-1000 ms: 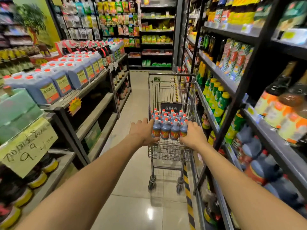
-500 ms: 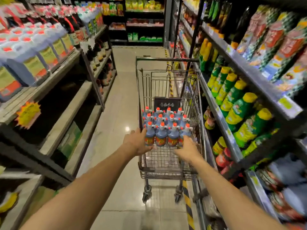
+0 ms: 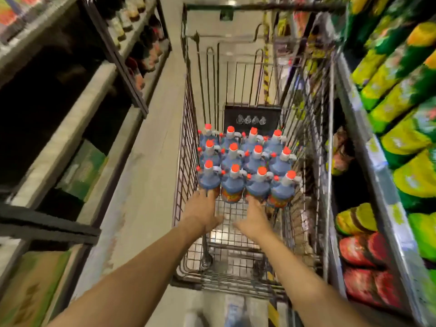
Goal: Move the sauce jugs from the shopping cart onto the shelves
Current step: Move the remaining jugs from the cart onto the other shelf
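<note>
**Both hands reach the front row of jugs in the cart**

Both hands are down inside the shopping cart (image 3: pixel 304 128), palms turned inward toward each other and fingers spread wide, neither one closed around anything yet. The left hand (image 3: pixel 201 212) has its fingertips against the base of the near-left jug (image 3: pixel 208 180). The right hand (image 3: pixel 256 217) has its fingertips at the foot of the 3rd jug (image 3: pixel 258 187) in the same row. Whether either hand is truly pressing on plastic or only beside it, the blur does not let me tell.

The sauce jugs (image 3: pixel 245 159) stand upright in a tight block of 12, 3 rows of 4, blue bodies with red caps, packed against the left wall of the cart and toward its middle. The near end of the cart floor is bare wire. Packed shoulder to shoulder like this they prop each other up, which is likely why the hands come in low at the near row, where the bodies are free to be gripped.

Judging by the task, this is the reach before a lift, with the cart fully loaded. Empty shelf boards (image 3: pixel 70 128) on the left side of the aisle look like the likely destination. The shelving on the right (image 3: pixel 368 128) is already full of green and yellow packs.
</note>
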The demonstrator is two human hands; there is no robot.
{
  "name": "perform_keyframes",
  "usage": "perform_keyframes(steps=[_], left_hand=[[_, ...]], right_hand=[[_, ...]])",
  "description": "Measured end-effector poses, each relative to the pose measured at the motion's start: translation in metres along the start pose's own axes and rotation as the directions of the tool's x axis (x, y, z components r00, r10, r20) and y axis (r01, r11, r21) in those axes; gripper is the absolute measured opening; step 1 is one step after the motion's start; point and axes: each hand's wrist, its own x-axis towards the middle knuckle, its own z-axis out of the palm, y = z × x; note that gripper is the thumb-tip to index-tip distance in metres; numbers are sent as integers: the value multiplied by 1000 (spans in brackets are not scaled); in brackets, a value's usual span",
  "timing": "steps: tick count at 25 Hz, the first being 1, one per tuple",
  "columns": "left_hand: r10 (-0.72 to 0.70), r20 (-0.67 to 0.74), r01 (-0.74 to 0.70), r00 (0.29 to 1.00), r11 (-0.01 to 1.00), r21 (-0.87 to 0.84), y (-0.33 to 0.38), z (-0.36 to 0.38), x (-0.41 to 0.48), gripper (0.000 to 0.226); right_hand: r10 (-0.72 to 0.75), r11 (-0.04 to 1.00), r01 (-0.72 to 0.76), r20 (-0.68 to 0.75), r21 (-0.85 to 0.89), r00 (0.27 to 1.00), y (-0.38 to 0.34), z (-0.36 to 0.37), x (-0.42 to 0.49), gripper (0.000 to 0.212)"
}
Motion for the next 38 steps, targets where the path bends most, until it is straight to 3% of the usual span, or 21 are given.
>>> perform_keyframes(steps=[4, 7, 9, 11, 14, 18, 21, 25, 27, 31, 33, 36, 38], left_hand=[[-183, -49, 153, 982, 918, -365, -18, 44, 67, 76], [-319, -164, 115, 933, 699, -706, -28, 62, 109, 74], [-375, -177, 97, 910, 607, -789, -30, 69, 125, 75], [-406, -190, 94, 894, 584, -806, -30, 75, 134, 83], [-425, -188, 112, 885, 588, -801, -35, 82, 144, 94], [-422, -188, 126, 887, 612, -781, -29, 81, 145, 84], [-440, -170, 81, 882, 496, -864, -26, 85, 147, 78], [-435, -100, 56, 895, 332, -942, -33, 100, 156, 95], [-458, -107, 63, 883, 339, -939, -33, 108, 158, 97], [-483, -122, 86, 867, 387, -918, -28, 103, 138, 85], [-482, -139, 76, 865, 401, -913, -23, 100, 115, 79], [-415, -96, 44, 905, 315, -948, -12, 119, 73, 82], [-387, -69, 63, 919, 318, -946, -7, 135, 54, 90]], right_hand=[[63, 979, -62, 2, 195, 998, 19, 25, 76, 90], [114, 948, -87, -73, 307, 991, 32, 50, 116, 90], [130, 934, -59, -182, 353, 975, 30, 67, 124, 100], [139, 933, -45, -243, 356, 960, 22, 81, 127, 114], [191, 950, -102, -292, 296, 937, 18, 88, 137, 112], [148, 937, -5, -383, 350, 912, 35, 92, 126, 70], [210, 856, -58, -241, 514, 947, 34, 96, 109, 92], [204, 821, -16, -267, 571, 942, 26, 95, 120, 111], [184, 831, 26, -319, 556, 930, 30, 93, 126, 106], [163, 860, 1, -275, 510, 947, 43, 90, 122, 108], [125, 864, 43, -296, 502, 947, 49, 86, 122, 98], [117, 862, 64, -321, 502, 940, 50, 83, 134, 59], [116, 865, 59, -311, 499, 943, 48, 82, 133, 52]])
